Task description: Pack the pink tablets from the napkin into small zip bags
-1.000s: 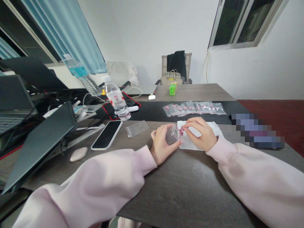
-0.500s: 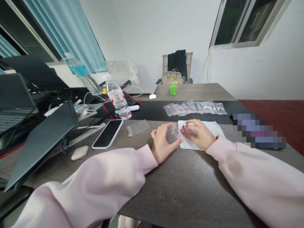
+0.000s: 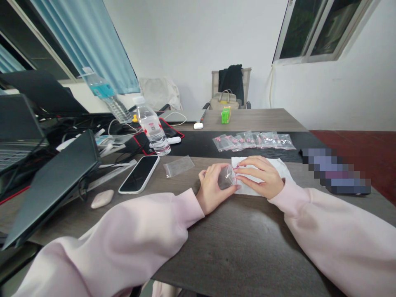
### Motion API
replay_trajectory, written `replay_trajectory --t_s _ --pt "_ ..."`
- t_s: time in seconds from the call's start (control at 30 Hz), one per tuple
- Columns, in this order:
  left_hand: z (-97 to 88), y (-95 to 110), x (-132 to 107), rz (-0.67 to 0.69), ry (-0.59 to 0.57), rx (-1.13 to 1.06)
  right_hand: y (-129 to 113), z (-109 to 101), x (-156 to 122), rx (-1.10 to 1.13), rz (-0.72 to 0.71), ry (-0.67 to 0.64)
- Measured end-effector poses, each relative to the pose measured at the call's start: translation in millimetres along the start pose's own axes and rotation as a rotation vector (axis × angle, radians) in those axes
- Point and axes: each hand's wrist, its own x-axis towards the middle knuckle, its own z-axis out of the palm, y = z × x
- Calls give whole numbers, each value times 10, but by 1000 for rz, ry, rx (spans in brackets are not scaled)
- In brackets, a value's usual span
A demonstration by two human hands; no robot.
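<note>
My left hand [image 3: 213,183] is curled around a small clear plastic bag [image 3: 227,176], thumb below and fingers above. The bag bulges, its mouth facing right. My right hand [image 3: 261,175] reaches over a white tissue [image 3: 280,167] with its fingertips at the bag's mouth. Whatever its fingers hold is too small and covered to make out. The small pink-red pieces on the tissue are now mostly hidden by this hand. Another flat clear bag [image 3: 179,166] lies left of my left hand.
Beyond my hands lies a row of clear bags [image 3: 253,141] with pink pieces. A phone [image 3: 139,174], a pink-white mouse-shaped object [image 3: 102,199] and a water bottle [image 3: 153,130] are on the left, beside a dark laptop-like panel [image 3: 58,185]. A green box [image 3: 225,115] stands farther back.
My right hand has moved slightly left from the pink pieces on the tissue to the bag's mouth. My left hand keeps hold of the bag, which now looks more crumpled.
</note>
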Motion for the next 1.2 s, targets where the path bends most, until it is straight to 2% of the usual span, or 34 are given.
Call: replay_trajectory --t_s 0.13,0.3,0.4,0.67,0.8,1.03,1.1,1.2 --pt "6 -8 3 -42 63 3 74 49 -75 -72 129 -65" --pt "15 -15 12 -39 118 4 168 118 -218 -189 211 -361" --pt "13 -9 12 -39 115 5 185 136 -260 -202 253 -441" --pt "-3 7 5 -36 96 -28 224 141 -242 -160 258 -292" --pt "-11 20 7 -42 86 -28 230 147 -262 -161 275 -304" --pt "-5 18 9 -33 92 -13 198 123 -225 -120 213 -309" --pt "-4 18 7 -34 90 -6 174 110 -188 -104 195 -225" --pt "-4 13 3 -21 60 17 117 61 -110 -103 189 -11"
